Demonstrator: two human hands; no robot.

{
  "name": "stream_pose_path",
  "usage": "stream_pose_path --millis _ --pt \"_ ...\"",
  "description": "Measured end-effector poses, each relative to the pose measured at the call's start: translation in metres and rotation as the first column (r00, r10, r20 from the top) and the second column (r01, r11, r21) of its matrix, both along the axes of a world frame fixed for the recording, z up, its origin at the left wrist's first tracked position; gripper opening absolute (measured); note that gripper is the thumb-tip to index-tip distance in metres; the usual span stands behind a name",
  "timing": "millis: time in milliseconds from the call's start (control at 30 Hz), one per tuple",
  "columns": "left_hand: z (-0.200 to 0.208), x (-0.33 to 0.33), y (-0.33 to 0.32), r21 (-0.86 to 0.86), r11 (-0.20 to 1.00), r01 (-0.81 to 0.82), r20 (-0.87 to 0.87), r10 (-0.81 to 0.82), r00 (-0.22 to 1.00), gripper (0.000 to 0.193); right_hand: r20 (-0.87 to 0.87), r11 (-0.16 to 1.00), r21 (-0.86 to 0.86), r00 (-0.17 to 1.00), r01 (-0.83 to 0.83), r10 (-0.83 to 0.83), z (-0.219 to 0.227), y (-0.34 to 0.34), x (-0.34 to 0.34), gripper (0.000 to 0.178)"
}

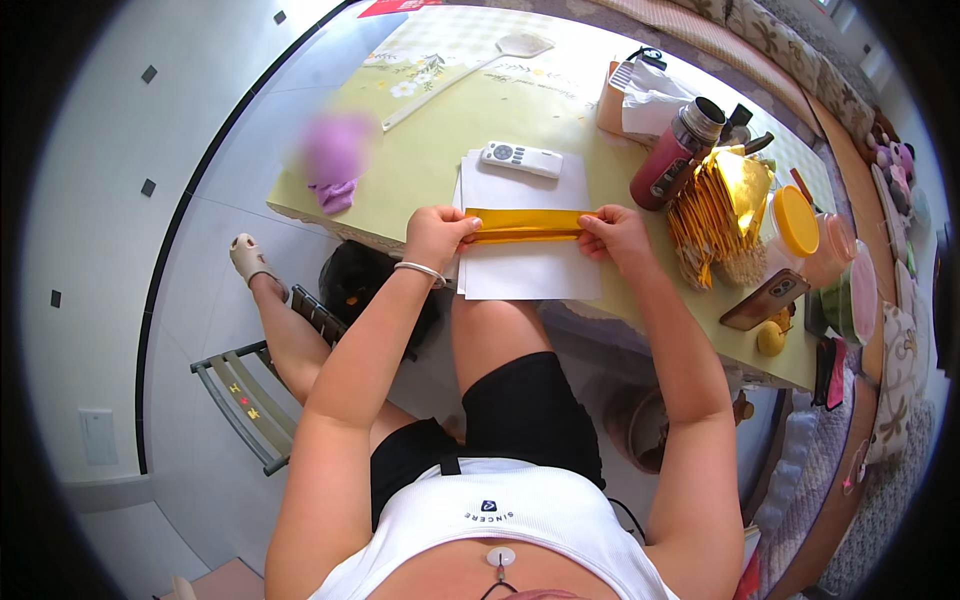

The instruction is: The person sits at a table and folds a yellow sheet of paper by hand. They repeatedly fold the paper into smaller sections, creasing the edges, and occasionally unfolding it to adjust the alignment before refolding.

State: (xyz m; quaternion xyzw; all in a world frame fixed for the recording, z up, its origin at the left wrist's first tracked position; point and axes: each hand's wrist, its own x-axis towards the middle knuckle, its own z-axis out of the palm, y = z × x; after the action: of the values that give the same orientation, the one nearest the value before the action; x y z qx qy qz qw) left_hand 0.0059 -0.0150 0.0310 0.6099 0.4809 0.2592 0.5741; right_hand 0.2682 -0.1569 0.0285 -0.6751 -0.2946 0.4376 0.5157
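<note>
A strip of folded gold foil paper (528,226) stretches level between my two hands, above a stack of white paper (530,275) at the table's near edge. My left hand (440,235) pinches its left end between thumb and fingers. At the other end, my right hand (616,238) grips the strip the same way. A crease runs along the strip's length. Just beyond it, a white remote control (522,159) lies on the paper. To the right of my right hand stands a bundle of folded gold foil pieces (715,215).
Behind the bundle are a red thermos (678,155) and a tissue box (613,100). A yellow-lidded jar (793,225), a phone (765,299) and a yellow fruit (771,337) sit at right. A fly swatter (455,85) and a purple item (336,160) lie left. A folding stool (245,400) stands below.
</note>
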Motion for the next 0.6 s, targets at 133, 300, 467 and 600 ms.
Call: stream_pose_path --millis 133,300,467,600 --pt "-0.008 -0.002 -0.002 0.306 0.949 0.073 -0.207 -0.008 0.978 0.019 0.159 0.998 -0.061 0.987 -0.016 0.025 0.002 0.003 -0.006 0.019" --pt "-0.009 -0.004 -0.004 0.496 0.847 0.191 -0.382 0.015 0.924 0.021 0.446 0.982 -0.183 0.887 -0.043 0.122 0.002 0.007 -0.006 0.019" --pt "0.010 0.003 -0.015 0.667 0.621 0.412 -0.527 0.002 0.850 0.021 0.823 0.954 -0.299 0.513 0.027 0.244 0.020 0.006 -0.021 0.021" --pt "0.001 0.006 -0.019 0.794 0.045 0.607 -0.607 -0.009 0.795 0.033 0.997 0.982 -0.056 -0.067 -0.179 0.044 0.015 0.004 -0.036 0.039"
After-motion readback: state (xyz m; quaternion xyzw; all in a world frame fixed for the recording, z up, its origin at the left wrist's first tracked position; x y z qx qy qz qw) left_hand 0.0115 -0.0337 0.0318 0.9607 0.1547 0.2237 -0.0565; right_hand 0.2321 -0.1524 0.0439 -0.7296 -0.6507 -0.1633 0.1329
